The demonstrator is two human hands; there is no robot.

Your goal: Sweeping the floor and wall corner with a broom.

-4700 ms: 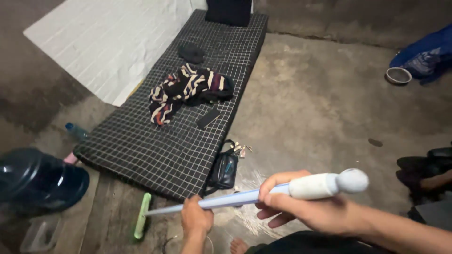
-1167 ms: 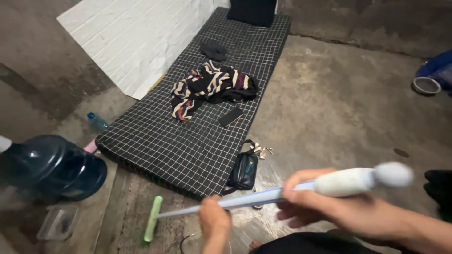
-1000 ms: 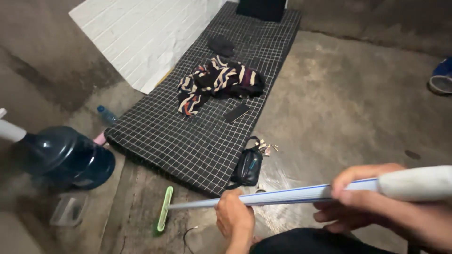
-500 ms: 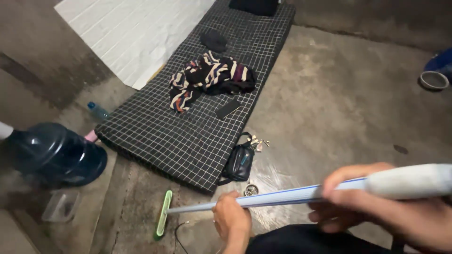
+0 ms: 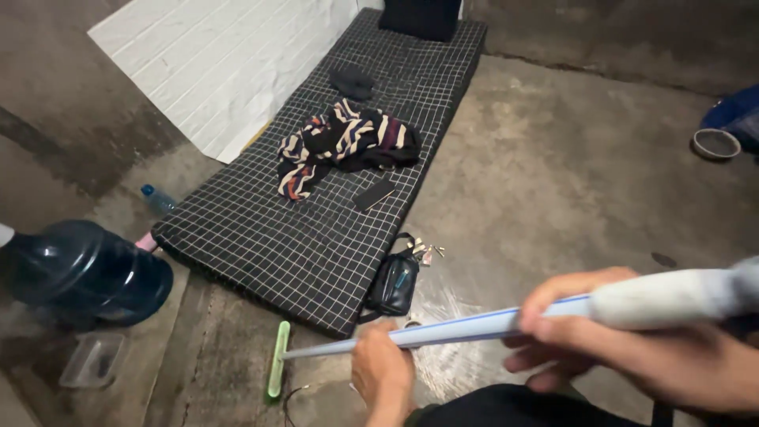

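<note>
Both hands are still gripping the squeegee pole (image 5: 466, 326), left hand (image 5: 382, 372) low, right hand (image 5: 624, 348) near the white grip, as the green blade (image 5: 276, 360) is sliding slightly back along the wet floor (image 5: 553, 198) beside the mattress (image 5: 316, 229).

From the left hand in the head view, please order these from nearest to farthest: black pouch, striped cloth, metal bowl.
From the left hand:
1. Black pouch, just above it on the floor by the mattress edge.
2. Striped cloth, farther up on the mattress.
3. Metal bowl, far upper right.
</note>
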